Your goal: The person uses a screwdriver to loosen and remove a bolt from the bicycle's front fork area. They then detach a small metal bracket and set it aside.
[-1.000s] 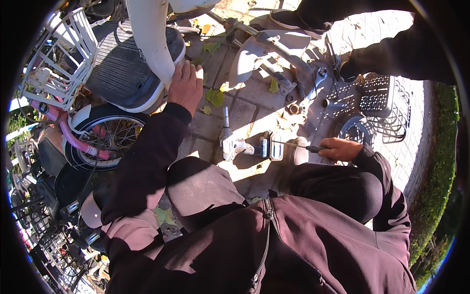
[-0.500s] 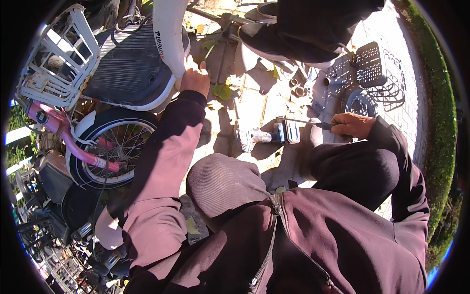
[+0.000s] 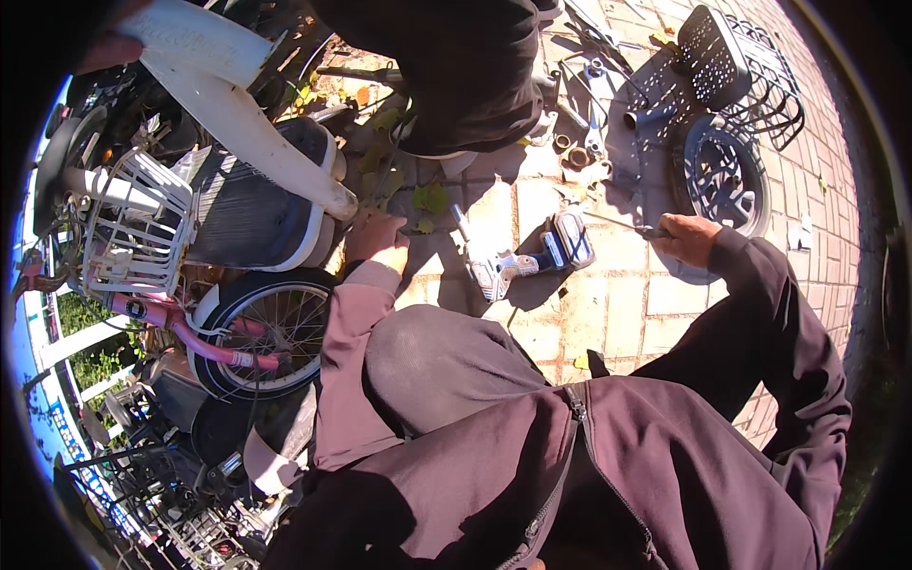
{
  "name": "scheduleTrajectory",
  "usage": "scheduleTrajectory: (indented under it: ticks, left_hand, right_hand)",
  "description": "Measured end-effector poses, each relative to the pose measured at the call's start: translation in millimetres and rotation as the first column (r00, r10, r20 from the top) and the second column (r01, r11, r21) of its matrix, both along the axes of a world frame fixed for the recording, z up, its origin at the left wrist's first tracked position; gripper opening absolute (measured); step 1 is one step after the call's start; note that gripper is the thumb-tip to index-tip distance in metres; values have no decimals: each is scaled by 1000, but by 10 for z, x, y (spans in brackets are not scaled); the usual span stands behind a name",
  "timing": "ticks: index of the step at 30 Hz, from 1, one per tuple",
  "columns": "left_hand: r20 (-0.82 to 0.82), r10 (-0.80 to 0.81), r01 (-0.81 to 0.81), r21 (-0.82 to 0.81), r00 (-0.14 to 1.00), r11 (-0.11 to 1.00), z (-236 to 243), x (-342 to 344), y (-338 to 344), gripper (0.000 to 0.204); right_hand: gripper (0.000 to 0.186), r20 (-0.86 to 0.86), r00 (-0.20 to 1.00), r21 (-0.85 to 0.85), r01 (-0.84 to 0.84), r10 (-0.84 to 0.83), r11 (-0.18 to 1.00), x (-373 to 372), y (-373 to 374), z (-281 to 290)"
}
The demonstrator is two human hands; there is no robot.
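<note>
My right hand (image 3: 686, 239) is closed around the dark handle of a screwdriver (image 3: 619, 222), its thin shaft pointing left over the paving. Close to the narrow lower end of a white tubular scooter part (image 3: 249, 142) is my left hand (image 3: 377, 239). Its fingers look curled, and what they hold, if anything, is hidden. Behind that part lies a dark ribbed footboard (image 3: 249, 204) with a white rim. Between my hands, a white cordless drill (image 3: 503, 271) with a blue battery pack rests on the ground.
Another person's hand (image 3: 112, 49) grips the white part's upper end; their dark trouser leg (image 3: 470, 71) stands ahead. Wrenches (image 3: 591, 112) and ring-shaped fittings (image 3: 575, 155) lie beyond the drill. At right are a spoked plastic wheel (image 3: 727, 176) and dark basket (image 3: 714, 62). A pink bicycle (image 3: 199, 337) stands left.
The white part has swung from upright to a slant toward the upper left. My left hand's fingers have gone from extended to curled. The other person's leg has shifted left.
</note>
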State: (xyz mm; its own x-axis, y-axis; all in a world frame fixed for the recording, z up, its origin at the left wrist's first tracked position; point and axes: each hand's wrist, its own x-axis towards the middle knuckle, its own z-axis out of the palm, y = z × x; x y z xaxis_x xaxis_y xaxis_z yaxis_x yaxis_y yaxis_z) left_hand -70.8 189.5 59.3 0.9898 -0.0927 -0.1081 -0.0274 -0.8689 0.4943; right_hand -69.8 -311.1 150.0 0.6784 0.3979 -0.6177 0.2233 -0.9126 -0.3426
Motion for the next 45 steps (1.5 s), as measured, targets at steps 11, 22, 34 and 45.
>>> scheduleTrajectory:
  ticks: [11, 22, 34, 45]
  left_hand:
    - [-550, -229, 34, -341, 803, 940, 884, -353, -1042, 33]
    - [-715, -170, -91, -312, 678, 946, 1171, -734, -1754, 34]
    - [-734, -173, -51, -273, 657, 961, 1252, -740, -2193, 35]
    - [-757, -133, -131, -278, 640, 951, 1276, -728, -2297, 34]
  right_hand:
    - [28, 203, 941, -10, -275, 271, 961, -405, -1234, 218]
    - [35, 180, 893, 253, -448, 413, 858, -594, -1693, 106]
    - [33, 164, 884, 369, -466, 438, 804, -639, -1876, 107]
    - [30, 140, 883, 372, -466, 448, 803, -705, -1905, 165]
